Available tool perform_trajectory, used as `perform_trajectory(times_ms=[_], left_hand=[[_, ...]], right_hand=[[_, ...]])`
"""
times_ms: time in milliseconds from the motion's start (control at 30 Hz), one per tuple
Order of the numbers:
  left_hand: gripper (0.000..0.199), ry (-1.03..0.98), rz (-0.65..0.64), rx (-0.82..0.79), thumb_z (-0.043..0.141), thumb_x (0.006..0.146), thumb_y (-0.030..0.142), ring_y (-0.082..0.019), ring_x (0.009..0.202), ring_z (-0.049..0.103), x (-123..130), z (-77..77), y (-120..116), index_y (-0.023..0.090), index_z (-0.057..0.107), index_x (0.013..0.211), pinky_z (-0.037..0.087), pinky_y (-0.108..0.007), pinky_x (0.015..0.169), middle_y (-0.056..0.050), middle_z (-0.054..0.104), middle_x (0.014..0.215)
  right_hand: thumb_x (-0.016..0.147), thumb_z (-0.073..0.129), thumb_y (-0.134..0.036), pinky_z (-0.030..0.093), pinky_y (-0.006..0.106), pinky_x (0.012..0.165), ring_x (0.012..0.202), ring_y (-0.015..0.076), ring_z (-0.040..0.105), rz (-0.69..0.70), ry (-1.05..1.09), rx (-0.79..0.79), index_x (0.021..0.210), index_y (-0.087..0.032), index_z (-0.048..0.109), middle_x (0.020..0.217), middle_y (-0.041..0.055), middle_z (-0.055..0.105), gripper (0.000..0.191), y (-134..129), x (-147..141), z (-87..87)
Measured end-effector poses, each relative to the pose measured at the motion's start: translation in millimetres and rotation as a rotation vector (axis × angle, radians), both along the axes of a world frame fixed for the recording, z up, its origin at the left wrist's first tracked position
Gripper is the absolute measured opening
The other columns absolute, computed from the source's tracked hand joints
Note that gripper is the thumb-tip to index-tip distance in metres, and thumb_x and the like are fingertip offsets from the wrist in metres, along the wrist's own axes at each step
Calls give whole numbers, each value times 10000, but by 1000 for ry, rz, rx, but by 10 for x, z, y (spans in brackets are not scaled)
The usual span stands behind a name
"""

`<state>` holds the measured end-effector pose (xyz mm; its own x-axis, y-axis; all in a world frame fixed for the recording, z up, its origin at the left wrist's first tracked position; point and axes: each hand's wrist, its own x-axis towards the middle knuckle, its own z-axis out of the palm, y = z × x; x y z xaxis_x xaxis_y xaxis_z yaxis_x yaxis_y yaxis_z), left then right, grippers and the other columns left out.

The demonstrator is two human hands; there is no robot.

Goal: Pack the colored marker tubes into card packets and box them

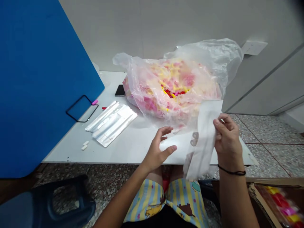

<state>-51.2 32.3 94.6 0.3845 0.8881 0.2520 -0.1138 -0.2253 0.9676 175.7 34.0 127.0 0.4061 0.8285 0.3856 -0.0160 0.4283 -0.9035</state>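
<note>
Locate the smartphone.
In the head view, the smartphone lies left of centre on the white table, beside the large plastic bag's left side and beyond the silver pouches.

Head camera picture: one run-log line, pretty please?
left hand: open, empty; right hand: holding long white-and-clear packet; beyond: big translucent plastic bag

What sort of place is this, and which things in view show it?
Probably a makeshift indoor workspace: a white table bears a large plastic bag of small colourful pieces and some flat silvery packaging, with a cardboard box at the lower right.
</note>
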Motion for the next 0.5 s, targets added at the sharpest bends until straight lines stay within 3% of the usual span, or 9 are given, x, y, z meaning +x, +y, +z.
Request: perform_trajectory(times_ms=[133,200,300,400,500], left_hand=[[615,-159,-472,-153,412,818,703,-287,1203,520,209,8,195,193,590,1113,421,-435,997,-133,570,1275],[582,-138,-660,-266,490,773,711,-279,1131,573,274,-30,238,200,620,1022,449,-425,958,-117,640,1156],[605,-60,-876,-359,734,630,603,-248,981,631,287,-101,199,217,590,1073,479,-384,880,-75,677,1005],[643,-46,-891,-407,737,603,623,-208,858,622,231,-146,95,196,605,1065,486,-323,778,-49,661,916],[540,-7,-815,-464,759,609,575,-169,787,592,176,-181,-2,159,646,933,470,-270,717,-35,640,864]], right_hand=[[791,641,-283,414,225,469,511,110,489,95,77,-26,837,-232,526,674,-32,506,133,-136,-375,162],[808,609,-343,428,247,493,466,109,444,156,178,60,819,-242,481,618,-53,447,164,-175,-529,194],[850,525,-415,440,285,533,404,115,367,209,214,177,766,-252,408,523,-86,284,218,-147,-633,158],[871,459,-418,442,312,562,400,131,359,205,156,234,742,-258,357,501,-85,238,229,-40,-573,12],[843,397,-578,454,350,575,398,155,359,251,49,244,731,-273,334,465,-85,213,331,52,-458,-181]])
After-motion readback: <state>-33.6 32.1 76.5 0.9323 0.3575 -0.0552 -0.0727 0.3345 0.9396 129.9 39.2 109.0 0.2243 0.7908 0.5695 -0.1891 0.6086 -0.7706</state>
